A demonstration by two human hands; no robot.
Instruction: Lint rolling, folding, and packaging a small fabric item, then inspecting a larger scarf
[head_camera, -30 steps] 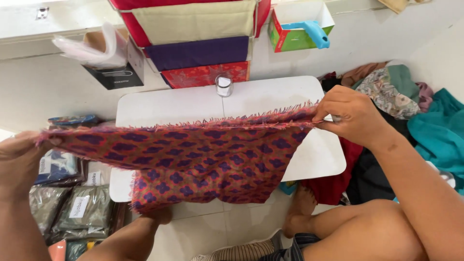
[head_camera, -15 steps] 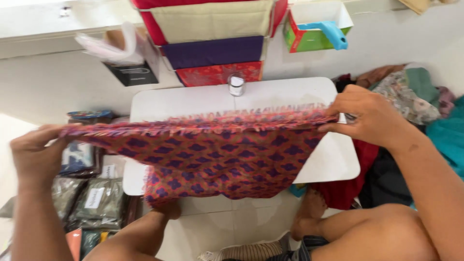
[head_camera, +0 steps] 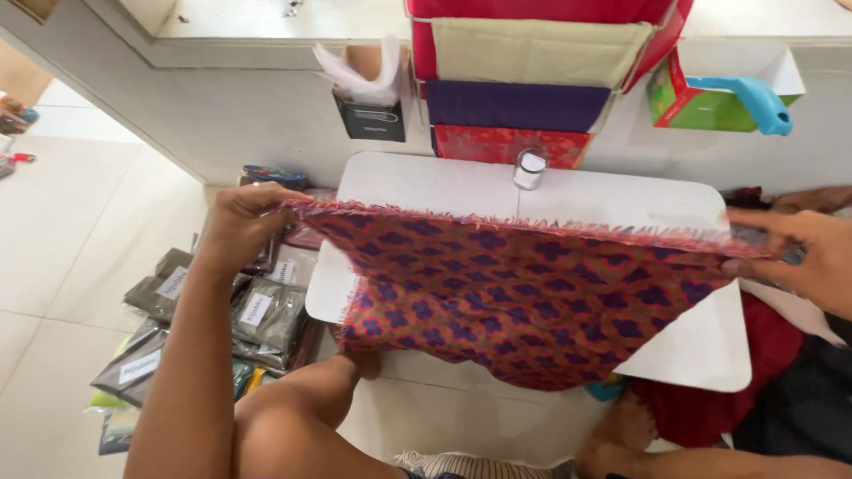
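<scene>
— Two hands on one cloth: the left hand (head_camera: 238,226) pinches the left top corner of the red-and-purple patterned fabric (head_camera: 532,297), and the right hand (head_camera: 803,257) pinches the right one, fingers closed over the fringed edge.

— Where does the fabric sit, exactly?

— Stretched in the air above the small white table (head_camera: 701,346), its lower part sagging over the table's near edge and covering most of the left half. The far edge and the right near corner stay bare.

— Anything that might go wrong?

— That small glass jar (head_camera: 530,168) stands at the far edge of the table, just beyond the fringe. I'd judge a forward sweep of the cloth could knock it over. And the grip is only at the corners, so a slipping pinch would let one side drop toward the packed bags (head_camera: 257,315) on the floor beside the table's left edge.
</scene>
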